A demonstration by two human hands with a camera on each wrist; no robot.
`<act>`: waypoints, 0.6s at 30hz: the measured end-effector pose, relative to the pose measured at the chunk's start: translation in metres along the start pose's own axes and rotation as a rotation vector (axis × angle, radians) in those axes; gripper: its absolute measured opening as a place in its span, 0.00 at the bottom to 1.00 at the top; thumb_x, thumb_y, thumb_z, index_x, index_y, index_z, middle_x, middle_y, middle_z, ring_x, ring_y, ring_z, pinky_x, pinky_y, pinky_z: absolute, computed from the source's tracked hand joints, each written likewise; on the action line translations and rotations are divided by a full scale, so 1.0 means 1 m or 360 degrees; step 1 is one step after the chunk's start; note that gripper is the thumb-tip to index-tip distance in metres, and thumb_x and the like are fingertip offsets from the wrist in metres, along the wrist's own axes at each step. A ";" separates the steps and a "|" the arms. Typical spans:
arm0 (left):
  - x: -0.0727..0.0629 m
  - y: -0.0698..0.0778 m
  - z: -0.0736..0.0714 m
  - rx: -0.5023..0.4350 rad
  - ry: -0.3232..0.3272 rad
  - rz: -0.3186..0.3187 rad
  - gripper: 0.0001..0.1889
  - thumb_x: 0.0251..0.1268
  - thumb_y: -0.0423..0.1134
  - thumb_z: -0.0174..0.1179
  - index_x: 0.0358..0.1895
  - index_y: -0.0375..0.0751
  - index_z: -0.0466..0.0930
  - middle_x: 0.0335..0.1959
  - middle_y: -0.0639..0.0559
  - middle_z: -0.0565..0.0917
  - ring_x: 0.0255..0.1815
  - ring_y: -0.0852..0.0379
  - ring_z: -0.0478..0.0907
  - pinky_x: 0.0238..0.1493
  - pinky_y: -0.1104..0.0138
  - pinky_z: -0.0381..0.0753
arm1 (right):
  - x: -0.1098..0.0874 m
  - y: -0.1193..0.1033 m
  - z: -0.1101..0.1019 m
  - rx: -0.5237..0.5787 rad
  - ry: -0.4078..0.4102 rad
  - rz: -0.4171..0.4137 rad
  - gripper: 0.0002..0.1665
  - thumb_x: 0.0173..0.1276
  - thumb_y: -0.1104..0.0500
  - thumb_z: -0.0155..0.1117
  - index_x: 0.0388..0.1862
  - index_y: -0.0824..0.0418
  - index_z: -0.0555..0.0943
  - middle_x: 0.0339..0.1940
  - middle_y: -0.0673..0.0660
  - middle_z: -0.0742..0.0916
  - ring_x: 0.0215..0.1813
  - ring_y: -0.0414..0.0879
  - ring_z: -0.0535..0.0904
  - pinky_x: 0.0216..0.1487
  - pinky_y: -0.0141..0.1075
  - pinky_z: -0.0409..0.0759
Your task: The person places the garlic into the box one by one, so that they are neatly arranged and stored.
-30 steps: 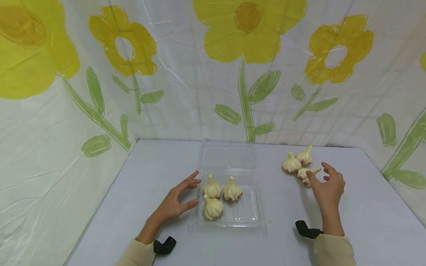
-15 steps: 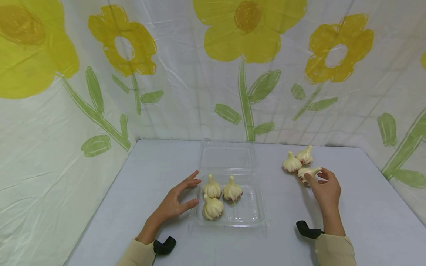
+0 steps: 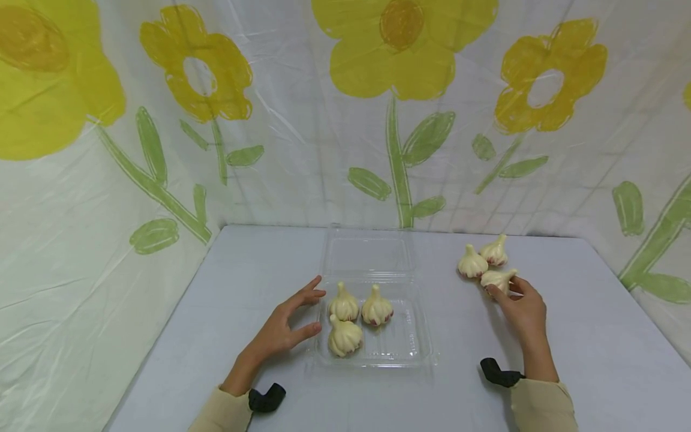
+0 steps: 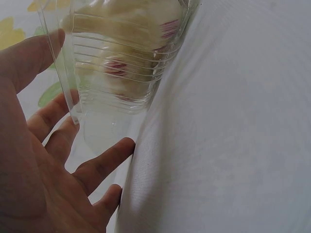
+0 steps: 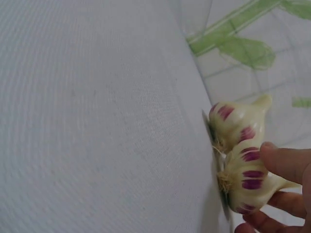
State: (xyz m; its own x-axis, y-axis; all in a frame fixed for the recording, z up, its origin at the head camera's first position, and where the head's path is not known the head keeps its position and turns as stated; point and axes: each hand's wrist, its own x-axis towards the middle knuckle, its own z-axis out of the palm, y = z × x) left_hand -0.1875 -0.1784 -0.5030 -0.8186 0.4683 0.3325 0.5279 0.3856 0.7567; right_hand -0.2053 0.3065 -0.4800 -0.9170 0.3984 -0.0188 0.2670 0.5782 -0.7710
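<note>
Head view: right hand (image 3: pixel 525 311) pinching cream, purple-streaked garlic bulb (image 3: pixel 498 279), well right of clear, hinged plastic box (image 3: pixel 405 337); left hand (image 3: pixel 282 326), fingers spread, at box's side. Step, apparently: pick-up; next likely calls for lifting clear of neighbouring bulbs (image 3: pixel 472 264).

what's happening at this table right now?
A person is handling garlic bulbs. The right-hand grip pinches the nearest bulb of a cluster on the table; two more bulbs stand just behind it. The left-hand grip is spread at the left side of a clear plastic clamshell container. Its lid is open at the back, and three bulbs sit inside, toward its left.
</note>
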 end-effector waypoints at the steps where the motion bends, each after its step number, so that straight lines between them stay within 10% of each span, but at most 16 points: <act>1: 0.000 0.000 0.000 0.0004 0.0002 0.0005 0.30 0.65 0.37 0.68 0.71 0.40 0.72 0.82 0.42 0.60 0.67 0.43 0.78 0.69 0.48 0.73 | 0.000 0.000 0.000 -0.0010 -0.0013 -0.0003 0.42 0.71 0.47 0.65 0.73 0.71 0.68 0.65 0.75 0.79 0.59 0.64 0.78 0.38 0.27 0.69; 18: 0.000 -0.001 0.001 0.0008 -0.0005 -0.0015 0.30 0.66 0.39 0.67 0.71 0.41 0.72 0.82 0.46 0.60 0.68 0.44 0.78 0.69 0.44 0.72 | 0.004 0.009 -0.001 -0.0109 -0.0193 -0.0103 0.44 0.75 0.44 0.61 0.76 0.72 0.63 0.67 0.77 0.77 0.62 0.66 0.78 0.38 0.27 0.73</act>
State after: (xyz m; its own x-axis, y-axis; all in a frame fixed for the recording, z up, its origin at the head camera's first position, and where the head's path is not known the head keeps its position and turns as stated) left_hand -0.1875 -0.1784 -0.5038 -0.8230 0.4669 0.3235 0.5212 0.3941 0.7570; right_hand -0.2066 0.3140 -0.4861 -0.9610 0.2720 -0.0504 0.2218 0.6488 -0.7279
